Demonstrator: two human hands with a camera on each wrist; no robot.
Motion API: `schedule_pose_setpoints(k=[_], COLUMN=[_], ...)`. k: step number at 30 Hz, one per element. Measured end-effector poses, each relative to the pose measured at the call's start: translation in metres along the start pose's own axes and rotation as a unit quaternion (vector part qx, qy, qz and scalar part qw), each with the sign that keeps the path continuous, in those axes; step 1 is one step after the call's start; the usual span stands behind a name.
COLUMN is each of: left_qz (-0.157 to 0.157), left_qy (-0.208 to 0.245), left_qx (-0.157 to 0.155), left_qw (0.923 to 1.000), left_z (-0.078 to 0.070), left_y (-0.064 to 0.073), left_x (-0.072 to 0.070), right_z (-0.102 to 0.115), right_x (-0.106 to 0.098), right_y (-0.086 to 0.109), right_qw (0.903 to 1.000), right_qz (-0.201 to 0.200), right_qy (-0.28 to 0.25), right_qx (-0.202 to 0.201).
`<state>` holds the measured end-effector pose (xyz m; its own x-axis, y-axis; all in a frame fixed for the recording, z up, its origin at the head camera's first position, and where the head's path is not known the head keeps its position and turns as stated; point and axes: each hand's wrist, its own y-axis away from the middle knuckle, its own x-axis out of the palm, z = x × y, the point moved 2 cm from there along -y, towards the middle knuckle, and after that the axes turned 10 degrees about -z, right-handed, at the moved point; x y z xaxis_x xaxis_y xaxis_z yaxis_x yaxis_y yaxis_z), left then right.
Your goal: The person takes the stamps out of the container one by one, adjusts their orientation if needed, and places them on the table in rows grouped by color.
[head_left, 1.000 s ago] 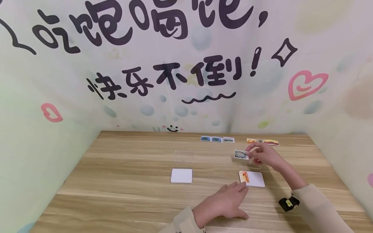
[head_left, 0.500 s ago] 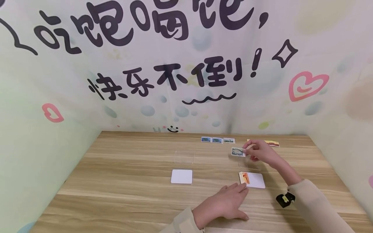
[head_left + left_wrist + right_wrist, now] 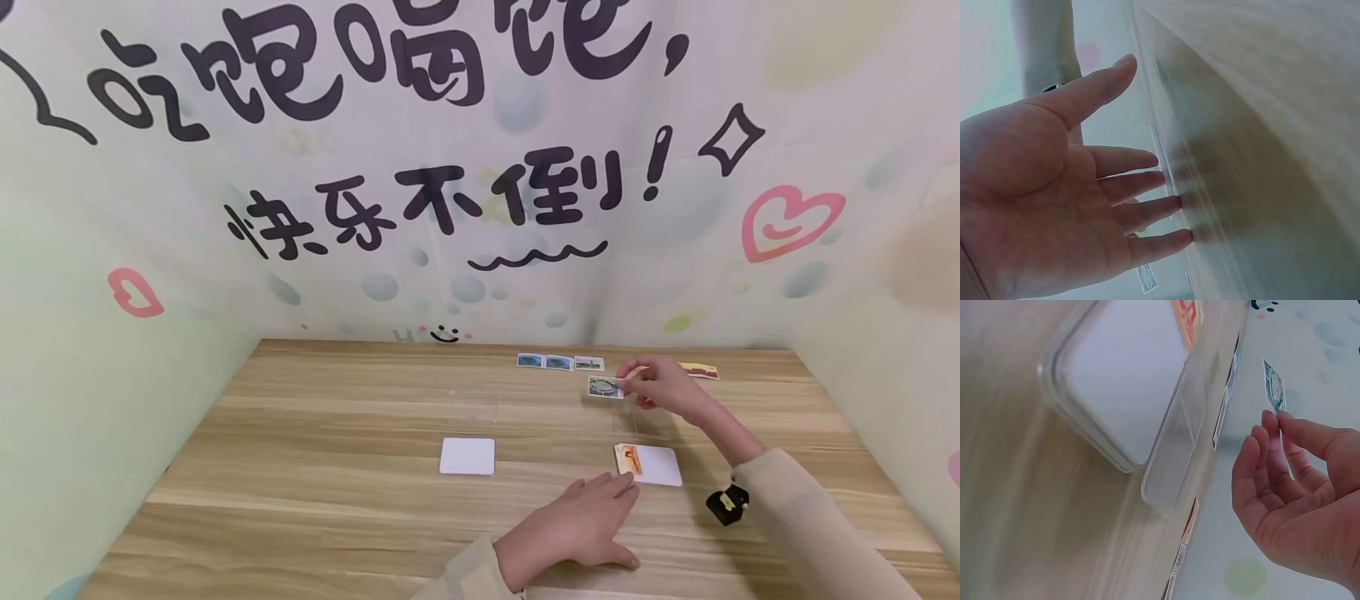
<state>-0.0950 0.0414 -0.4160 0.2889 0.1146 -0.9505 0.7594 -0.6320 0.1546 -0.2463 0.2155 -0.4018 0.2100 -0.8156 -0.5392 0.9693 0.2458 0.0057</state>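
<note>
My right hand (image 3: 663, 387) pinches a small stamp (image 3: 603, 387) with a round picture between thumb and fingertips, held above the table. In the right wrist view the stamp (image 3: 1274, 387) stands out past the fingertips. Below that hand lies a clear plastic lid (image 3: 647, 422). Nearer to me sits a shallow clear case with a white insert (image 3: 662, 467) and an orange stamp (image 3: 632, 459) at its left side. My left hand (image 3: 577, 521) rests with fingers straight, its fingertips at the near left edge of that case. The left wrist view shows the palm (image 3: 1029, 194) and spread thumb.
Left of centre lies a second white-filled case (image 3: 467, 456), with a clear lid (image 3: 472, 406) behind it. Blue and green stamps (image 3: 559, 362) line the back edge. Yellow-orange stamps (image 3: 701, 371) lie behind my right hand, partly hidden. A printed cloth wall (image 3: 360, 308) encloses the table.
My right hand has moved a little left and away from me, carrying the stamp towards the back row. My left hand has stayed in place.
</note>
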Motion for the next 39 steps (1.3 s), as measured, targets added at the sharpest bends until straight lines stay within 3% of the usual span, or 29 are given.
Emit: schedule_pose_setpoints(k=[17,39], left_qz=[0.005,-0.002], left_qy=[0.0,-0.014], left_qx=[-0.005,0.0], left_qw=[1.0,0.9999], left_z=[0.0,0.0], left_y=[0.0,0.0], left_x=[0.001,0.002], right_z=[0.001,0.0], right_x=[0.007,0.016], right_y=[-0.014,-0.031], right_qw=[0.9997,0.9997], right_qz=[0.0,0.009], right_qy=[0.005,0.013], right_qx=[-0.024,-0.016])
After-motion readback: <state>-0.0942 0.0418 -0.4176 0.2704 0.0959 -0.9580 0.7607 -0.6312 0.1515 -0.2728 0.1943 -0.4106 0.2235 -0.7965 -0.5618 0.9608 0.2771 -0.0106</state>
